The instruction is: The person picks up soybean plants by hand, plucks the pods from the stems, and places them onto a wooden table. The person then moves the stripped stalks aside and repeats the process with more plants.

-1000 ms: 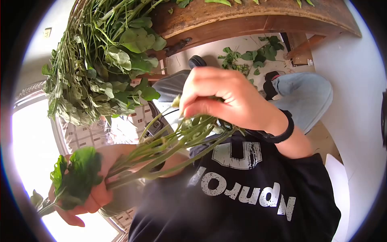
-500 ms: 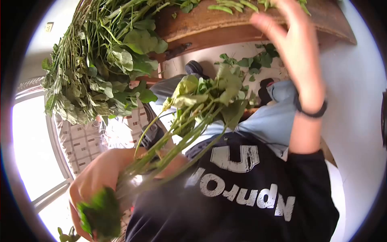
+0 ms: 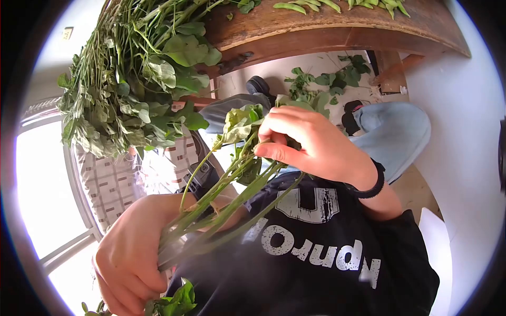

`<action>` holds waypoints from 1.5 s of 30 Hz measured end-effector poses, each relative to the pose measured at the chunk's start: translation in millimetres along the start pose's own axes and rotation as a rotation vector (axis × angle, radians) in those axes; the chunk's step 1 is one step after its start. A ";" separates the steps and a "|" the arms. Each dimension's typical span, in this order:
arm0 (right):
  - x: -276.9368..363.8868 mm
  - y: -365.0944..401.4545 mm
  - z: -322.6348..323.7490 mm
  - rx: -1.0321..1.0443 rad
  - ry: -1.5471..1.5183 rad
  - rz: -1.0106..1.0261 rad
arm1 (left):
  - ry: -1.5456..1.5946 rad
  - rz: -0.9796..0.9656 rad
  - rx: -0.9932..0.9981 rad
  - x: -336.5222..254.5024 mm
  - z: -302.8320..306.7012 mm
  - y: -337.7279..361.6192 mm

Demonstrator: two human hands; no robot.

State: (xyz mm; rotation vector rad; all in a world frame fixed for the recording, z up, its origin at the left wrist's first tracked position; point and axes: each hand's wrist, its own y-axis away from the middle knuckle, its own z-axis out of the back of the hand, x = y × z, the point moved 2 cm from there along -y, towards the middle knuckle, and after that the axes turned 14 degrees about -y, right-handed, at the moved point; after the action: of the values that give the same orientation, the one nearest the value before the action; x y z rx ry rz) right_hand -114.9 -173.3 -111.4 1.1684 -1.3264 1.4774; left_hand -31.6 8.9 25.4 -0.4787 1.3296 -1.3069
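My left hand (image 3: 132, 250) is closed around a bundle of green plant stems (image 3: 211, 210) at the lower left. The stems slant up to the right, with leaves at their upper ends in front of my lap. A green leaf cluster (image 3: 179, 301) hangs just below this hand. My right hand (image 3: 311, 139), with a black band on its wrist, is at the leafy upper end, fingers and thumb bent round the stems and leaves. Its fingertips are partly hidden behind the leaves.
A large pile of leafy stems (image 3: 132, 79) hangs over the upper left of a wooden table (image 3: 316, 34). Green pods (image 3: 390, 6) lie on the tabletop. Loose leaves (image 3: 342, 76) are on the floor beyond my legs. A window (image 3: 50, 184) is at the left.
My right hand has come down and left from above the table edge to the leafy end of the stems. The leaves by my left hand have shifted down and right.
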 end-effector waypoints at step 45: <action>-59.2 -4.1 53.1 -0.252 -0.119 0.027 | -0.925 0.477 -1.819 -145.8 41.4 99.2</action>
State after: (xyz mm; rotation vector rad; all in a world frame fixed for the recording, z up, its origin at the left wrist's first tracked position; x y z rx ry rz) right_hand -90.7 -225.0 -166.9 1.0901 -1.5644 1.2326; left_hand 83.3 148.3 12.3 -1.5593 1.2896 0.8348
